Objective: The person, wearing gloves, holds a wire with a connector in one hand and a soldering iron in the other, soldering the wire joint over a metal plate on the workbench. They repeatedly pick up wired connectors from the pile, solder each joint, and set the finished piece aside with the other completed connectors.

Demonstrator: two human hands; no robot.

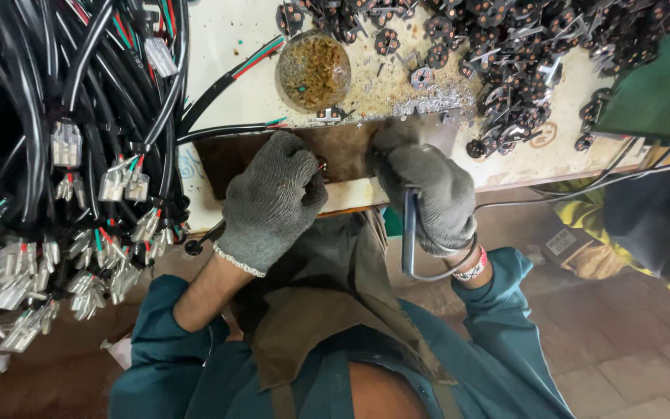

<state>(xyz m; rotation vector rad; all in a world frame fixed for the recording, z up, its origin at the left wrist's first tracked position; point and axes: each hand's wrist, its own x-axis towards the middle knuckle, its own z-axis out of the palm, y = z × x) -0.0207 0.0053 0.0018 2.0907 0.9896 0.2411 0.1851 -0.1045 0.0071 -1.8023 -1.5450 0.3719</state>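
On the dark plate (350, 151) at the bench's (226, 46) front edge, both grey-gloved hands work close together. Left hand (271, 200) curls its fingers tight around a thin wire end (322, 164), red tip just peeking past the knuckles. Right hand (428, 194) is clenched round a soldering iron handle (410, 233), its cord looping past the wrist; the tip is hidden. Behind sits a round dish of brownish wool (313, 70), metal scraps beside it. Far left, black cable bundles with white connectors (63, 155) hang.
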